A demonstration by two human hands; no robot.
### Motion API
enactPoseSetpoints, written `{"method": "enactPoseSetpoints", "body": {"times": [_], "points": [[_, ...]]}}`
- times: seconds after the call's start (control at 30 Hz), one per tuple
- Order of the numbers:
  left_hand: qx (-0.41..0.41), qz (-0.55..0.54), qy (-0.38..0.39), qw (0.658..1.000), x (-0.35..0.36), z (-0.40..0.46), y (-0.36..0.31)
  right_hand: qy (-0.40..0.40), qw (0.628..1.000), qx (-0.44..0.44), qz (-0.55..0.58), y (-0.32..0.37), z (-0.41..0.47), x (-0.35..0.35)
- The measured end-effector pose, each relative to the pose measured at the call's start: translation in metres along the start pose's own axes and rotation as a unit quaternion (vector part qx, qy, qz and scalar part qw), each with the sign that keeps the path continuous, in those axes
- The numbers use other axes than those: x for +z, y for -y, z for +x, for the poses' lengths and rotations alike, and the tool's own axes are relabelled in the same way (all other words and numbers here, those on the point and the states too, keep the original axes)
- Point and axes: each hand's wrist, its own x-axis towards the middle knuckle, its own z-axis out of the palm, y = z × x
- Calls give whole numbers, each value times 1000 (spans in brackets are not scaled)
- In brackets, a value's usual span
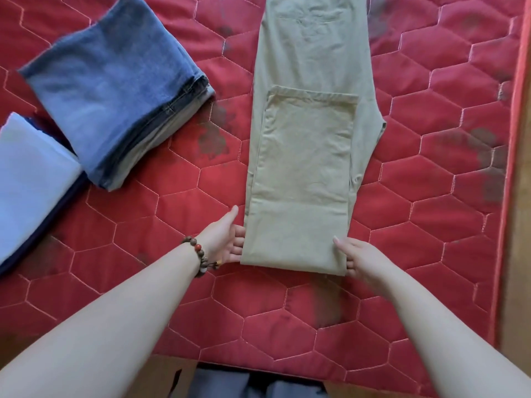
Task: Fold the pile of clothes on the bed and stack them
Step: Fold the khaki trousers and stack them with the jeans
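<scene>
Red quilted bed cover (pixel 149 214), stitched in hexagons and marked with dark blotches, fills nearly the whole frame; a wooden edge (pixel 517 225) runs down the right side. At upper left lies a folded stack of jeans (pixel 115 90) with a grey layer showing beneath it. Touching its lower left corner, at the left edge of the frame, sits a folded pale blue garment (pixel 28 179) over something dark navy. Both piles lie well apart from the hands and block nothing.

Khaki trousers (pixel 304 156) lie lengthwise up the centre of the frame, from top edge to lower middle. Their leg end is folded back over the upper part, its hem lying straight across at mid-frame. The near fold is smooth and even.

Left hand (pixel 227 239), a bead bracelet (pixel 201 257) at its wrist, has its fingers tucked under the left side of the near fold, thumb raised clear. Right hand (pixel 359 259) grips the right corner, thumb on top, fingers beneath.
</scene>
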Motion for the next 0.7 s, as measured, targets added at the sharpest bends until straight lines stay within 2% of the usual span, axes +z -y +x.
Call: {"method": "enactPoseSetpoints", "body": {"times": [0.17, 0.3, 0.47, 0.53, 0.6, 0.63, 0.67, 0.7], "points": [[39, 50, 6, 998, 5, -4, 9, -12, 996, -78, -38, -14, -15, 1], [118, 86, -26, 989, -2, 4, 30, -32, 990, -118, -65, -25, -21, 4], [166, 125, -78, 975, -2, 13, 53, -142, 973, -138, -117, -50, -12, 18], [179, 183, -126, 958, 0, 15, 57, -175, 968, -132, -124, -57, -7, 24], [202, 250, -220, 921, 9, 12, 61, -223, 956, -125, -140, -58, -7, 33], [229, 281, -294, 884, 15, 9, 64, -276, 934, -135, -181, -57, -8, 37], [277, 319, -377, 824, 21, 6, 66, -342, 892, -169, -242, -55, -9, 40], [346, 364, -436, 747, 26, 1, 68, -399, 835, -226, -305, -54, -9, 45]]}}
